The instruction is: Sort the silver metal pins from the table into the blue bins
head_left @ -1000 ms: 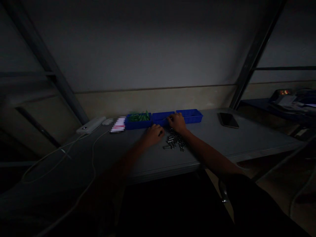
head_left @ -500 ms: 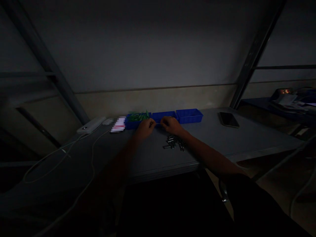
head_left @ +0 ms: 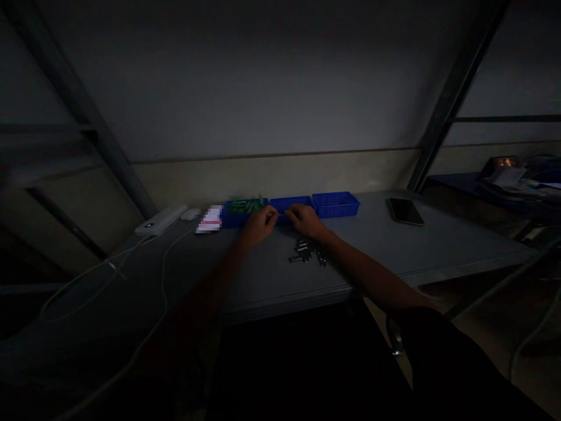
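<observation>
My left hand (head_left: 260,224) and my right hand (head_left: 304,218) face each other with fingers pinched, just in front of the middle blue bin (head_left: 291,203). Something thin and small spans the gap between the fingertips; the dim light hides its kind. Green pieces (head_left: 246,205) fill the left blue bin (head_left: 234,221), beside my left hand. Below my right hand, a pile of small metal parts (head_left: 307,251) lies on the grey table (head_left: 263,278). The right blue bin (head_left: 335,204) stands beyond my right hand.
A dark phone (head_left: 405,211) lies at the right. Toward the left are a white power bank (head_left: 161,221) with a cable (head_left: 163,275) trailing over the table, and a blurred card-like item (head_left: 209,220). A wall rises behind the bins. Another table (head_left: 464,183) stands at far right.
Both hands stay pinched at nearly the same spot, with only a slight shift of the fingers. The bins and metal parts have not moved.
</observation>
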